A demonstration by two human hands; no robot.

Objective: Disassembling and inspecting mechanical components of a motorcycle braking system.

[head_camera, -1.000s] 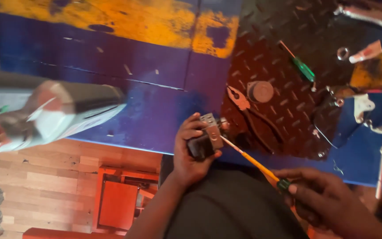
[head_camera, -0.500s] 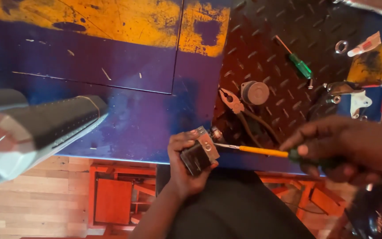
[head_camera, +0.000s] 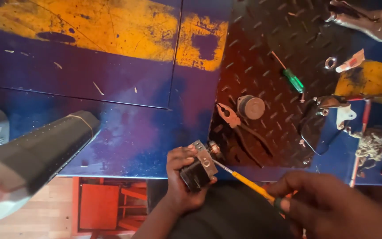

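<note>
A blue surface [head_camera: 124, 132] with worn yellow patches is seen from above, and a dark tread plate [head_camera: 284, 53] lies on its right part. On this plate a pair of pliers [head_camera: 233, 119] with dark handles is laid, just beside a round grey cap [head_camera: 250, 107], and a green-handled screwdriver [head_camera: 293, 79] lies further up. A metal ring [head_camera: 330, 63], a white and red piece [head_camera: 351, 61] and a silver curved part [head_camera: 361, 20] are placed near the upper right corner. A tangled clump of fibre [head_camera: 371, 144] is found at the right edge. At the left, a large grey tube-like object [head_camera: 32, 159] is blurred and cut off by the frame, so its kind cannot be told. Under the surface edge an orange frame [head_camera: 98, 206] is seen.

The small mechanical part [head_camera: 199, 170] is held at the near edge of the surface, over the person's lap. It is dark and boxy below, with a lighter metal plate and a round knob on top. The grip of the left hand [head_camera: 180, 186] is clenched around it. The right hand [head_camera: 332, 208] is closed on the handle of a yellow screwdriver [head_camera: 244, 179], whose tip is touching the part's metal plate. The handle is mostly hidden by the fingers, and the right hand is blurred and cut off below.
</note>
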